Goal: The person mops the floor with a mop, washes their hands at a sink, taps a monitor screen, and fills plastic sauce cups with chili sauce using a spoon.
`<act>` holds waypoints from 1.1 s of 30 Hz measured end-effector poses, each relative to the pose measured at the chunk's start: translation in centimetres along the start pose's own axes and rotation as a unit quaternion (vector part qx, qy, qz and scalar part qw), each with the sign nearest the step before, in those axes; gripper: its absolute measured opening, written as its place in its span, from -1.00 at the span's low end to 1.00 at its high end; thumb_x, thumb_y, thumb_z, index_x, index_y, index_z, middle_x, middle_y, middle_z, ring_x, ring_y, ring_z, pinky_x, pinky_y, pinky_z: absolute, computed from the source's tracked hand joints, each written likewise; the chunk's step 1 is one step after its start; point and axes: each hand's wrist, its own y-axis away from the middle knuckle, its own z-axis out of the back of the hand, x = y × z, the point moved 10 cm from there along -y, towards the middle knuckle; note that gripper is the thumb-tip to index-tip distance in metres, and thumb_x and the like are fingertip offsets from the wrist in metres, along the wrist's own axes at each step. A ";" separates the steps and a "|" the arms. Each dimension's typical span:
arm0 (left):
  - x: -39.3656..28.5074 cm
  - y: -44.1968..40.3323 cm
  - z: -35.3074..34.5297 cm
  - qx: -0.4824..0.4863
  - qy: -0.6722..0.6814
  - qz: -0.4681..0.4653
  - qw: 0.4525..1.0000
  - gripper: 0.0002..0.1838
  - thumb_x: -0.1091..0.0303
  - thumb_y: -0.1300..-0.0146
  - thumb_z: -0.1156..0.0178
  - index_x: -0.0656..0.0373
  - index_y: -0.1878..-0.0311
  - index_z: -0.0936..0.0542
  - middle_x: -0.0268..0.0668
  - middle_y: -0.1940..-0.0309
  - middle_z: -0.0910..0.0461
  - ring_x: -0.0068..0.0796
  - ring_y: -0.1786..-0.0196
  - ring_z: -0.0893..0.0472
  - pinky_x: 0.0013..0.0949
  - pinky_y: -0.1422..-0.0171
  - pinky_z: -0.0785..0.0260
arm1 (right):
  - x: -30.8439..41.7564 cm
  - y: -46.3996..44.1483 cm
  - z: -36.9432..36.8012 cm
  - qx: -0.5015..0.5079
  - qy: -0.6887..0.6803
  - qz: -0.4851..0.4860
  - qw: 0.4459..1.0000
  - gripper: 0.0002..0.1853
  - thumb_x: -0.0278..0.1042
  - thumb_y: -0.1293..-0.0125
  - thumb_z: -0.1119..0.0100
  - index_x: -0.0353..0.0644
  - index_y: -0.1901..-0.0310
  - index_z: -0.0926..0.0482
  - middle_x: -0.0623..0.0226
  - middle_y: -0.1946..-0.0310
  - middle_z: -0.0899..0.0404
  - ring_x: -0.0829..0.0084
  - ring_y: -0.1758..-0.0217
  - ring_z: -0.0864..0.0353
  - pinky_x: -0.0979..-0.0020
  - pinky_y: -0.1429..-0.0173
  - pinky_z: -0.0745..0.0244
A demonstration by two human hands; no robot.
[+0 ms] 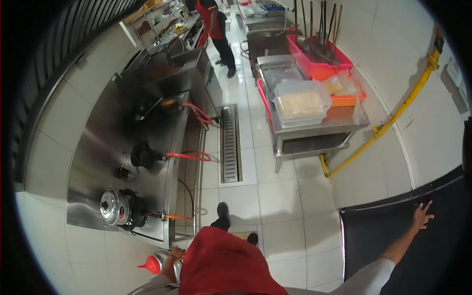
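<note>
At the bottom left, my left hand [174,258] is closed at the side of a shiny metal pot [160,254]; my arm hides part of it, and the exact grip is hard to see. A red funnel [153,265] shows against the pot's left side. My right arm stretches out to the right. My right hand [422,217] is open with fingers spread, against or just in front of a black door panel [378,231]; whether it touches I cannot tell. It holds nothing. A red apron [223,265] covers my front.
A steel stove counter [93,187] on the left bears a lidded pot [114,207] and burners. Red hoses [189,155] hang by the aisle. A floor drain grate [230,147] runs ahead. At right stand a steel table [314,129] and yellow pipe [408,101]. Another person [216,29] stands farther up.
</note>
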 end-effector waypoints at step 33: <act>-31.3 -51.3 35.1 0.211 -0.060 -0.089 0.972 -0.55 0.01 -0.28 -0.25 0.22 0.00 -0.74 -0.01 0.07 -0.74 -0.02 0.12 -0.77 0.09 0.34 -0.64 | 62.5 101.7 -6.1 0.852 -0.141 0.230 0.449 -0.21 0.15 -0.50 -0.10 -0.09 -0.60 -0.18 -0.10 -0.58 -0.17 0.00 -0.64 -0.16 0.19 -0.65 -0.13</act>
